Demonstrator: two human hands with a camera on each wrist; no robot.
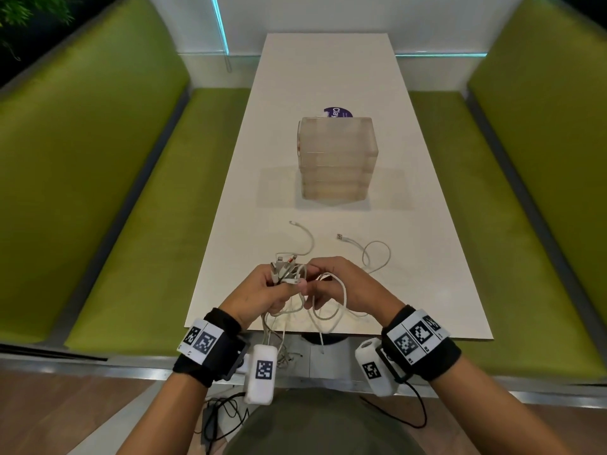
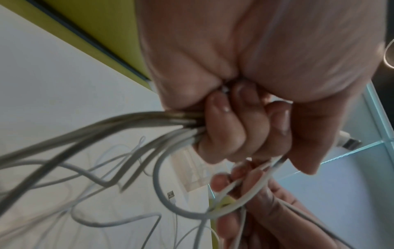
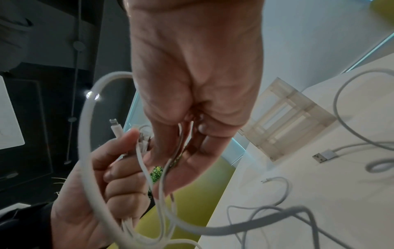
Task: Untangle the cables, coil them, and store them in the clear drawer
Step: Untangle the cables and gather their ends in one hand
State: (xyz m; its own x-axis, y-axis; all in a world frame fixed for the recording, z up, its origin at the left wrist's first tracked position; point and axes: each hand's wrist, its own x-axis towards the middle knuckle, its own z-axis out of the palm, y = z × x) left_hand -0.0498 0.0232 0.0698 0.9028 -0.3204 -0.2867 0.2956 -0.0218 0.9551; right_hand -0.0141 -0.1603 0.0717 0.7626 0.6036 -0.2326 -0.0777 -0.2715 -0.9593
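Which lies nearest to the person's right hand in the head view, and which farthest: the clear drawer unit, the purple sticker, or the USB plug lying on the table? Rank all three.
Measured from the right hand:
1. USB plug: on the table just beyond the hand.
2. Clear drawer unit: mid-table, farther back.
3. Purple sticker: behind the drawer unit, partly hidden.

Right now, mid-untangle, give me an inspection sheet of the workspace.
Surface: long white table, cables at the near end.
Job's things: tangled bundle of white cables; translucent plastic drawer unit, drawers closed.
Clutter: round purple sticker behind the unit.
Hands: left hand grips the bundle; right hand pinches a strand.
Cables: loose white USB cable lies apart on the table.
Surroundings: green upholstered benches both sides.
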